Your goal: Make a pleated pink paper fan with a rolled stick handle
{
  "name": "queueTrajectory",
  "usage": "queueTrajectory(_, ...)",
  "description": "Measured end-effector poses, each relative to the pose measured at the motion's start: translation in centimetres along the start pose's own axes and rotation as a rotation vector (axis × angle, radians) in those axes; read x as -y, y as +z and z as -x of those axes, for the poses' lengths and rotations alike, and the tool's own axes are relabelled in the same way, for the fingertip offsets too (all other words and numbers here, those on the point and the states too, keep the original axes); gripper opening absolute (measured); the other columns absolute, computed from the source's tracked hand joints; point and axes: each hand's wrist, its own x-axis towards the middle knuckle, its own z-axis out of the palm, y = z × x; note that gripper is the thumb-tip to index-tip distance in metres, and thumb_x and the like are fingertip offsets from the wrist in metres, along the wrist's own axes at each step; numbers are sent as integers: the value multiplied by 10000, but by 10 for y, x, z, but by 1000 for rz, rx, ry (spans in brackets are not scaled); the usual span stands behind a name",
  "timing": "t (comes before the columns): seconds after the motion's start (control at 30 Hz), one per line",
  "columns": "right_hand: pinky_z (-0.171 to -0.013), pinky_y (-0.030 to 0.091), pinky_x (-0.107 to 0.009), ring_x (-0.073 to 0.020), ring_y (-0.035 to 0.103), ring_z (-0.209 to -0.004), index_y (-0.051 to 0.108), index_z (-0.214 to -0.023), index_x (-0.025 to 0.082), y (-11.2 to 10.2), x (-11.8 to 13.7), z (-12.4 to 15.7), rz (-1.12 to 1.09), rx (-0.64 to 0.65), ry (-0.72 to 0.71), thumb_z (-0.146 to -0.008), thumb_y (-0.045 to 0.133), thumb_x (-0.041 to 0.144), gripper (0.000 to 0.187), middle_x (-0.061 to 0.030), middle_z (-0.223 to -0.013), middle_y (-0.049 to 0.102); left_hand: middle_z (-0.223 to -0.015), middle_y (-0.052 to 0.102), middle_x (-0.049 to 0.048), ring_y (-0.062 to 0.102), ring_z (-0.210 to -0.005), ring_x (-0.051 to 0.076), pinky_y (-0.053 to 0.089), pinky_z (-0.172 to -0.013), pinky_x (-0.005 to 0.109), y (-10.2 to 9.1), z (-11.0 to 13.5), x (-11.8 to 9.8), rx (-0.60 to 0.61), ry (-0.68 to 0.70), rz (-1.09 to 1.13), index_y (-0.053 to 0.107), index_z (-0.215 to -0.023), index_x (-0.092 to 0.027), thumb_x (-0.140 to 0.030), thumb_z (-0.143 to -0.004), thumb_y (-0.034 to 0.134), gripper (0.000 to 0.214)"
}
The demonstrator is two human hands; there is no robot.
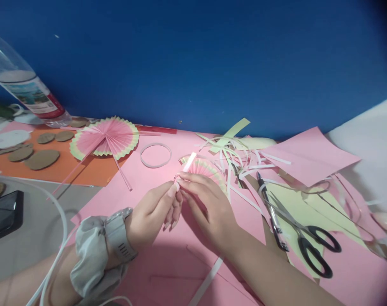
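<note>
Near the middle of the bench, the left hand and right hand both pinch the gathered base of a small pink pleated fan, seemingly to keep its folds bunched beside a white strip.

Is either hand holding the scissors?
No, the black-handled metal scissors lie on pale yellow paper; left hand and right hand pinch a pleated pink paper fan.

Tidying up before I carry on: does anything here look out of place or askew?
The plastic bottle at far left leans steeply, not upright. Cut paper strips sprawl in a tangle beside the small paper fan.
</note>
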Motion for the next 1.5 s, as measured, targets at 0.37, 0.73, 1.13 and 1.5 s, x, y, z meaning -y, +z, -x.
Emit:
queueTrajectory(0.37, -1067, 381, -403, -175, 497, -1251, 524, -1232, 233, 1, 4, 2, 41, 28, -5, -919, 445, 114, 344, -63, -1342, 556, -542, 522, -31, 493, -501, 116, 414, -577, 282, 0, 4, -3, -10, 78, -289, 404, -745, -203, -340, -998, 203, 351)
queueTrajectory(0.73, -1087, 274, -438, -185, 472, -1257, 522, -1214, 240, 1, 4, 2, 163, 54, -35, -923, 446, 128, 320, -40, -1323, 575, -595, 523, -17, 494, -548, 143, 378, -617, 305, 1, 7, -8, 15, 100, -626, 418, -735, -215, -264, -973, 215, 316)
queueTrajectory(1.13, -809, 329, -380, -181, 566, -909, 613, -1066, 267, 1, 7, 3, 240, -55, 0, -920, 499, 194, 199, -7, -982, 686, -644, 504, 18, 481, -541, 178, 335, -530, 311, 1, 6, 2, -115, 387, -1134, 391, -843, -208, -164, -931, 241, 179)
queueTrajectory(1.5, -824, 327, -354, -161, 582, -907, 621, -1032, 235, -1, 8, 0, 162, 10, 52, -931, 479, 194, 179, -10, -985, 677, -631, 485, -4, 493, -533, 171, 335, -538, 304, 2, 6, -1, -94, 307, -1110, 346, -812, -222, -187, -936, 222, 180)
